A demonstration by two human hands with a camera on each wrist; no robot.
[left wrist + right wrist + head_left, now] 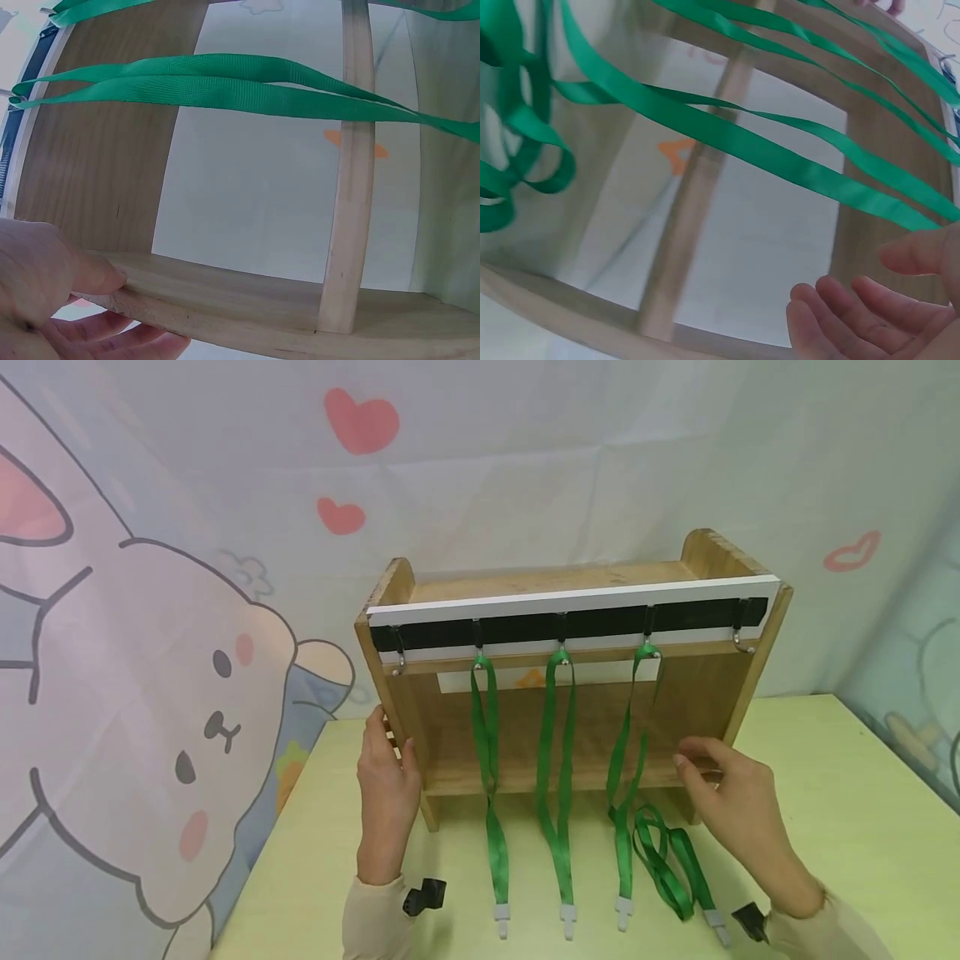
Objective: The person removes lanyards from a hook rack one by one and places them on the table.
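Note:
A wooden shelf (525, 787) stands on the table, with a row of metal hooks on a black strip (517, 628) across its front. From the middle hooks hang a left green lanyard (497, 847), a centre one (547, 760) and a right one (617, 760), clips downward. A looped lanyard (660, 868) lies on the table at the shelf's front right. My left hand (388, 789) holds the shelf's left side panel, thumb at the front edge and fingers outside, as the left wrist view shows. Empty, my right hand (738, 785) hovers before the right side, fingers loosely bent.
The outermost left hook (399, 662) and right hook (741, 642) carry nothing. Behind the shelf hangs a printed cloth (525, 485) with a rabbit and hearts. The pale yellow-green table (847, 777) extends on both sides of the shelf.

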